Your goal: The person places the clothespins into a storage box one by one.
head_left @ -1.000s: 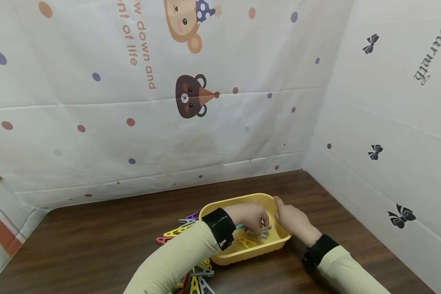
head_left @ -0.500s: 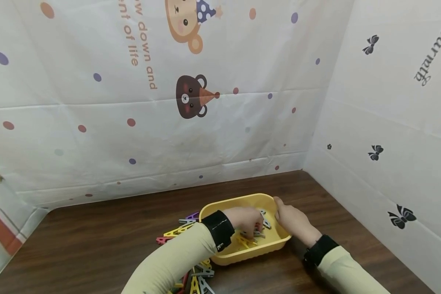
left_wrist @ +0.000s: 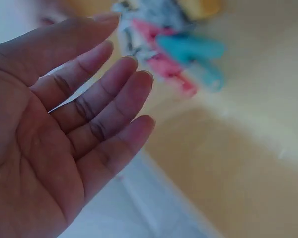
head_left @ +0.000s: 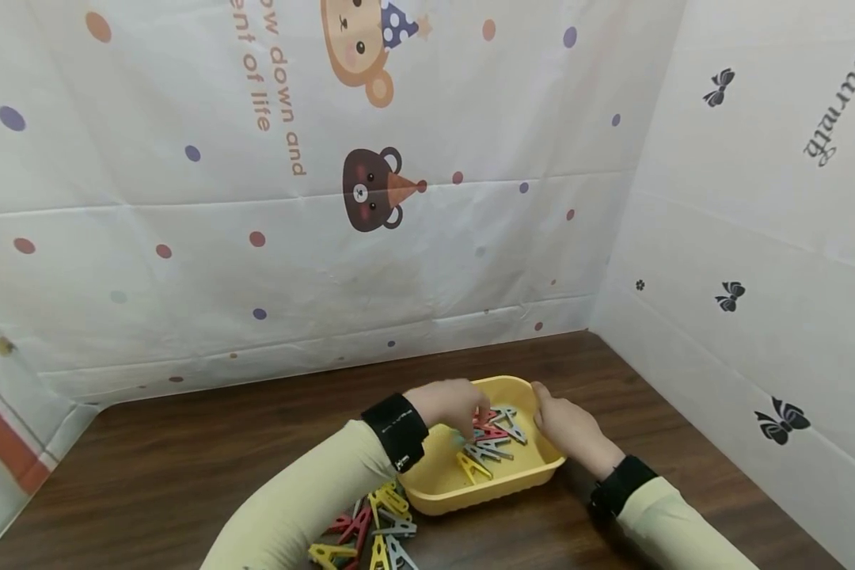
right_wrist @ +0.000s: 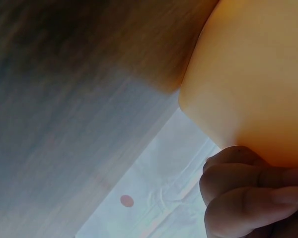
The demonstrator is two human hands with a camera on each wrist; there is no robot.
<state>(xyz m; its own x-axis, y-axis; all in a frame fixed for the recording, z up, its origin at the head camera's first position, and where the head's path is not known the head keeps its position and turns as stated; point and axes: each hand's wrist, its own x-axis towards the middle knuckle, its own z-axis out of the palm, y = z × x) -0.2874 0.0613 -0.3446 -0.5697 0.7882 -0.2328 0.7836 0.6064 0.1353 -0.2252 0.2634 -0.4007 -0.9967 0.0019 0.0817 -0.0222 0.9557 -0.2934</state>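
A yellow plastic basin [head_left: 484,495] stands on the table. Inside it lie several clothespins: a yellow one [head_left: 476,467], grey ones [head_left: 497,449], red ones and a teal one [left_wrist: 191,47]. Above the basin's left part hovers my left hand [head_left: 450,402], its fingers loosely extended. In the left wrist view that palm and its fingers hold nothing, and the clothespins lie beyond the fingertips. At the right end, my right hand [head_left: 573,431] grips the basin's rim, with curled fingers [right_wrist: 248,208] showing against the outer wall in the right wrist view.
A pile of yellow, red and grey clothespins [head_left: 379,526] lies on the dark wooden table [head_left: 207,467], left of the basin and partly hidden by my left sleeve [head_left: 306,483]. Printed white sheets [head_left: 427,269] hang behind and to the right.
My left hand has moved left and up inside the basin, away from the clothespins, which now show more fully. The left forearm swung left too. My right hand keeps its hold on the rim.
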